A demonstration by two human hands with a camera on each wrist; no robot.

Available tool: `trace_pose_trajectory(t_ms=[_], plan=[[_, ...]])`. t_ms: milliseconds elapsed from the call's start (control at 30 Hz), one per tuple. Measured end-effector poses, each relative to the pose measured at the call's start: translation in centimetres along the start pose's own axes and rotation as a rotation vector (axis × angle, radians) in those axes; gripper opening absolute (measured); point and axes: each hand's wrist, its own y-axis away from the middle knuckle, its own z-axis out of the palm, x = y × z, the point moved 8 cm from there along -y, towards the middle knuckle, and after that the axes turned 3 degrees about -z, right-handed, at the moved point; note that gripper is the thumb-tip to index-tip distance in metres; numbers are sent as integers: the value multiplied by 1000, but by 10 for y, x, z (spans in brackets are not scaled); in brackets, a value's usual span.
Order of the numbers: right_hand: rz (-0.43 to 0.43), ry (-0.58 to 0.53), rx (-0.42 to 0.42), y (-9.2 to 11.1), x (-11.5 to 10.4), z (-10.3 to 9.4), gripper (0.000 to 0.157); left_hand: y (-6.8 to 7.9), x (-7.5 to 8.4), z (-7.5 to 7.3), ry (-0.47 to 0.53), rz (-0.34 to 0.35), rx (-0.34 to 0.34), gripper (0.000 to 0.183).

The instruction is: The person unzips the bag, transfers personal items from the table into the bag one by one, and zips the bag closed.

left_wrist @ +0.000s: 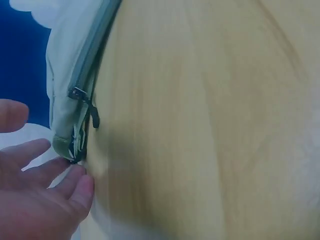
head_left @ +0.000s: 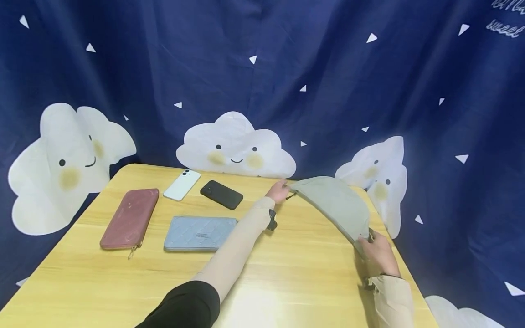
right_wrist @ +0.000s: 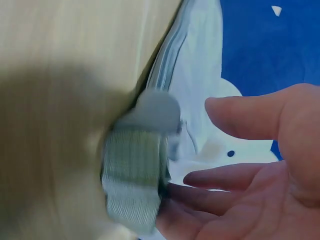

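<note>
A pale grey-green waist bag [head_left: 334, 200] lies in an arc near the table's far right corner. At its left end my left hand [head_left: 279, 191] reaches in; the left wrist view shows fingers [left_wrist: 65, 187] touching or almost touching the bag's tip, thumb apart. A dark zipper pull [left_wrist: 94, 115] hangs close by. My right hand [head_left: 380, 254] is at the other end. In the right wrist view its fingers [right_wrist: 215, 195] lie beside and partly behind the folded webbing strap [right_wrist: 134, 175], with the thumb held away from it.
On the wooden table [head_left: 287, 282] lie a dark pink zip wallet [head_left: 130, 218], a light blue quilted wallet [head_left: 198, 233] partly behind my left forearm, a white phone [head_left: 182, 186] and a black phone [head_left: 221, 194]. A blue cloud-patterned curtain [head_left: 229, 82] hangs behind the table.
</note>
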Motion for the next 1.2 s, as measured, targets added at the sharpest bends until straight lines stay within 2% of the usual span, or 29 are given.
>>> trace_pose_trajectory(t_ms=[67,233,467,900,1200], plan=[[-4,-18,-6,-2,0,2,59,-1,-1,1,-7,-1,-9,56],[20,-50,-16,-4,1,2,58,0,1,-3,-28,2,27,54],[28,-59,-32,-4,4,3,60,7,-4,-6,-160,-44,50,44],[52,-82,-20,-7,8,0,60,5,-11,-12,-167,-114,77,33],[100,-131,-33,-6,9,4,63,14,-10,-14,-227,-83,81,34]])
